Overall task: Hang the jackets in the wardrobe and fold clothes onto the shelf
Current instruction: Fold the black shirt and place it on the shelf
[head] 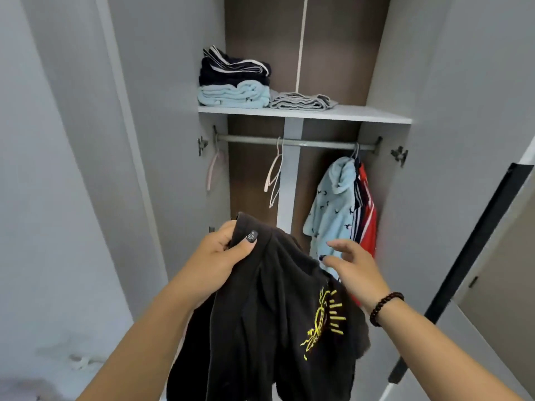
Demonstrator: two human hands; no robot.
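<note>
My left hand (225, 256) grips the top edge of a black garment (269, 328) with a yellow print, which hangs down in front of me. To its right my right hand (353, 264) has its fingers spread and relaxed, reaching toward the garment's upper right edge; contact is unclear. Ahead is the open wardrobe with a metal rail (318, 142). Empty pale hangers (275, 175) hang at its middle and one more hanger (214, 169) at its left end. A light blue patterned jacket (333, 215) and a red and navy striped jacket (369, 215) hang at the right end.
The white shelf (362, 114) above the rail carries a stack of folded dark and light blue clothes (234, 79) at the left and a folded grey item (301, 101) beside it. Wardrobe doors (150, 125) stand open on both sides. A dark-edged panel (477, 244) leans at the right.
</note>
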